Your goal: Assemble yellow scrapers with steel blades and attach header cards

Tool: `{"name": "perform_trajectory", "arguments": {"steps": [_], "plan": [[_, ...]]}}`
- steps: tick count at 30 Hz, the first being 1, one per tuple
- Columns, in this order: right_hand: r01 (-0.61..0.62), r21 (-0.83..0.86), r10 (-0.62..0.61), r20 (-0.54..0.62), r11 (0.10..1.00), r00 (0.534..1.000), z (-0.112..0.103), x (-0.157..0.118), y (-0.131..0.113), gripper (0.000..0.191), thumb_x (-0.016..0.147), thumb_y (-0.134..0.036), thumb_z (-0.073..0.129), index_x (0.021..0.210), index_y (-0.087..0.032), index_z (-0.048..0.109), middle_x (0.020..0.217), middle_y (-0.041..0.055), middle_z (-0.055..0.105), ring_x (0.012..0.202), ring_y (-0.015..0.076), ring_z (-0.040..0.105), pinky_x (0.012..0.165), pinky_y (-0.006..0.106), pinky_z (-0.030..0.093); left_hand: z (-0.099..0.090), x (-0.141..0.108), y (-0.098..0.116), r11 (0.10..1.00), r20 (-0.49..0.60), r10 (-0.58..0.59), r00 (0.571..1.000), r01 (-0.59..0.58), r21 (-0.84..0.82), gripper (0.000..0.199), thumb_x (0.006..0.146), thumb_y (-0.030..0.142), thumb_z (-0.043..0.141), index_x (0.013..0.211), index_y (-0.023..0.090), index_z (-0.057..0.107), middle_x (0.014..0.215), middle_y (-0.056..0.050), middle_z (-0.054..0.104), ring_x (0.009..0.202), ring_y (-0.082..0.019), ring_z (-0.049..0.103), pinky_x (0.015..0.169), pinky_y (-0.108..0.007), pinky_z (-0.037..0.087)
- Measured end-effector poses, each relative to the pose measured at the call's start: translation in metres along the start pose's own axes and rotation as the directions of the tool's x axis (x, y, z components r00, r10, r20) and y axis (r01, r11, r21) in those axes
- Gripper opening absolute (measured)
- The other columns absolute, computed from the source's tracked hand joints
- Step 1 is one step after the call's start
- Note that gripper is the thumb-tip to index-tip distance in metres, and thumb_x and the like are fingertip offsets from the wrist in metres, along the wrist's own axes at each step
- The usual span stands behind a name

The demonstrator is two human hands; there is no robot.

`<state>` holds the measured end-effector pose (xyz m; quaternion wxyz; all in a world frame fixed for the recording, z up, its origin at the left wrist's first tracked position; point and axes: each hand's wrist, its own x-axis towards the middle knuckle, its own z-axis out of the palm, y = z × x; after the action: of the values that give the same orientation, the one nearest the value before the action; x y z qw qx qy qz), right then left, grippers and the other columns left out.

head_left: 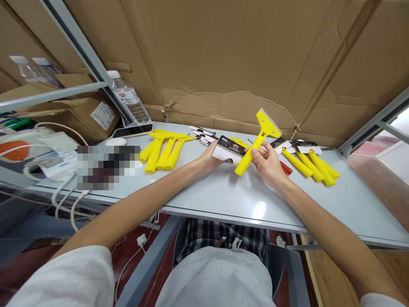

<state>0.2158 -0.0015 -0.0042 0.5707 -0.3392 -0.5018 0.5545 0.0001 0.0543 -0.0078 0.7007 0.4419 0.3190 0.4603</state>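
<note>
My right hand [267, 163] is closed around the handle of a yellow scraper [246, 162], which it holds tilted above the table with the blade end up. In my left hand [208, 159] is a black and white cardboard sleeve [227, 150], gripped at its left side close beside the scraper. Several yellow scrapers [154, 154] lie in a group to the left of my left hand. To the right of my right hand lie more yellow scrapers [315, 168], their heads covered by black and white card sleeves [309, 147].
Folded card sleeves [203, 134] lie behind my left hand. A red-handled tool [286, 168] lies by my right wrist. A phone [133, 130], a water bottle [131, 100] and white cables [68, 200] are at the left. Cardboard [217, 51] walls the table's back.
</note>
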Motion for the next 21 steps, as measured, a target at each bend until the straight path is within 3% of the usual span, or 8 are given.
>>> {"name": "perform_trajectory", "arguments": {"steps": [2,3,6,9,12,14,17,21], "plan": [[-0.004,0.001,0.004,-0.017,1.000,1.000,-0.001,0.002,0.000,0.056,0.077,-0.055,0.094,0.110,-0.029,0.057,0.102,0.0031,0.080,0.116,0.0264,0.075,0.098,0.045,0.064,-0.005,0.002,0.011,0.996,-0.129,0.065,0.990,-0.055,0.075,0.037,0.093,0.049,0.066,0.113,0.019,0.076,0.116,-0.012,0.082,0.110,-0.032,0.076,0.092,-0.044,0.061],[-0.006,0.001,0.006,-0.022,1.000,1.000,-0.002,0.002,0.000,0.056,0.077,-0.055,0.094,0.110,-0.029,0.057,0.101,0.0028,0.080,0.116,0.0264,0.075,0.098,0.045,0.064,-0.007,0.002,0.017,0.991,-0.128,0.093,0.987,-0.079,0.106,0.043,0.095,0.053,0.062,0.114,0.017,0.076,0.117,-0.013,0.081,0.112,-0.033,0.075,0.093,-0.045,0.061],[0.001,0.003,-0.001,-0.026,1.000,1.000,-0.005,0.004,0.001,0.054,0.078,-0.054,0.094,0.110,-0.029,0.058,0.100,0.0021,0.080,0.115,0.0262,0.076,0.098,0.045,0.065,-0.015,-0.001,0.031,0.974,-0.031,0.072,0.997,-0.064,0.217,0.053,0.088,0.060,0.071,0.113,0.013,0.078,0.111,-0.018,0.081,0.107,-0.036,0.076,0.089,-0.046,0.061],[0.019,-0.006,-0.019,-0.033,1.000,0.999,-0.008,0.005,0.002,0.051,0.081,-0.053,0.092,0.109,-0.028,0.058,0.100,0.0020,0.080,0.112,0.0253,0.077,0.098,0.044,0.064,-0.019,-0.007,0.036,0.884,0.079,0.116,0.990,-0.139,0.446,0.040,0.080,0.046,0.087,0.104,0.014,0.082,0.105,-0.015,0.081,0.100,-0.032,0.075,0.088,-0.042,0.058],[0.009,-0.028,-0.011,-0.053,1.000,0.999,-0.010,0.006,0.002,0.051,0.081,-0.054,0.092,0.109,-0.029,0.057,0.100,0.0012,0.081,0.110,0.0251,0.077,0.096,0.043,0.065,-0.019,-0.012,0.036,0.759,0.208,0.085,0.974,-0.199,0.620,0.024,0.080,0.037,0.089,0.092,0.017,0.084,0.097,-0.011,0.081,0.092,-0.029,0.074,0.086,-0.040,0.058],[-0.010,-0.034,0.007,-0.079,0.999,0.997,-0.011,0.008,0.001,0.053,0.080,-0.055,0.092,0.109,-0.029,0.057,0.098,0.0010,0.080,0.111,0.0254,0.077,0.093,0.042,0.065,-0.018,-0.013,0.035,0.726,0.247,0.062,0.967,-0.213,0.654,0.017,0.076,0.028,0.091,0.089,0.019,0.085,0.091,-0.009,0.080,0.089,-0.029,0.075,0.083,-0.040,0.059],[-0.011,-0.039,0.005,-0.156,0.999,0.988,-0.014,0.013,-0.002,0.057,0.077,-0.058,0.092,0.107,-0.028,0.055,0.094,0.0009,0.079,0.110,0.0258,0.077,0.088,0.040,0.065,-0.018,-0.012,0.033,0.708,0.308,0.052,0.950,-0.253,0.659,0.025,0.068,0.018,0.093,0.092,0.021,0.088,0.092,-0.007,0.082,0.093,-0.032,0.078,0.086,-0.041,0.060],[0.061,-0.077,-0.079,-0.268,0.995,0.960,-0.024,0.020,-0.009,0.055,0.080,-0.060,0.088,0.105,-0.029,0.049,0.102,0.0002,0.079,0.109,0.0229,0.077,0.086,0.037,0.064,-0.018,-0.011,0.031,0.626,0.456,0.008,0.890,-0.360,0.692,0.030,0.076,0.025,0.090,0.106,0.023,0.090,0.107,-0.010,0.085,0.095,-0.030,0.078,0.087,-0.039,0.059]]}}
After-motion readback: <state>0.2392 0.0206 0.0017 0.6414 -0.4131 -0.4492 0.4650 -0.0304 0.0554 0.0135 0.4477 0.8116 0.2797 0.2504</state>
